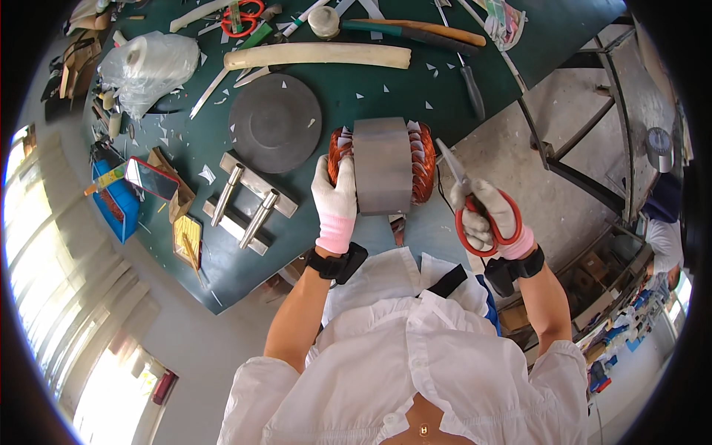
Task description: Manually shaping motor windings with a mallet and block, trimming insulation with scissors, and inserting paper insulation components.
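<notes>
The left hand (335, 194) clasps a motor core's (382, 167) left end, scissors (453, 165) gripped in the right hand (492, 205) just beside its right end.

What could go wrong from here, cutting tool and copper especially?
1. Nicked wire: the right hand holds scissors with the blades seemingly close to the copper windings; a slip might scratch them.
2. Drop: the grey core is at the edge of the green table, steadied by the left hand; being round, it could roll off.
</notes>
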Tool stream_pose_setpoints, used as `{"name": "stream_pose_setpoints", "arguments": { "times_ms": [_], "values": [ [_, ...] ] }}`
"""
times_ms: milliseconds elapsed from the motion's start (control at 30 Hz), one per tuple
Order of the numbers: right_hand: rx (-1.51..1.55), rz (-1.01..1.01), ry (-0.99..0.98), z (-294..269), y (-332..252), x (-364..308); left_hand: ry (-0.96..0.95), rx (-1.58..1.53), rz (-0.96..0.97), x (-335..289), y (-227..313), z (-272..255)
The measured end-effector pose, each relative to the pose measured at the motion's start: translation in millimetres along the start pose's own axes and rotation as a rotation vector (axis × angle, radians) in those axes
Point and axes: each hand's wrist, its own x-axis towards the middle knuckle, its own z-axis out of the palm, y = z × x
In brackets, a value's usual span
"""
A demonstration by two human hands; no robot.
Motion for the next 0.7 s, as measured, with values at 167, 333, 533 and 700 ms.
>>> {"name": "stream_pose_setpoints", "arguments": {
  "times_ms": [167,333,533,700],
  "values": [
    [-0.014,-0.064,-0.051,1.9,2.4,4.0,-0.015,-0.002,-0.041,-2.3,3.9,-1.4],
    [-0.028,0.103,-0.085,5.1,3.5,19.1,-0.023,-0.022,-0.024,-4.8,1.9,-1.5],
    [-0.070,0.138,-0.066,3.7,-1.1,17.9,-0.044,-0.073,-0.045,-10.3,-2.6,-4.3],
    [0.040,0.220,-0.062,3.8,-1.2,10.9,-0.051,-0.061,-0.018,-13.5,-6.4,-7.0]
  ]
}}
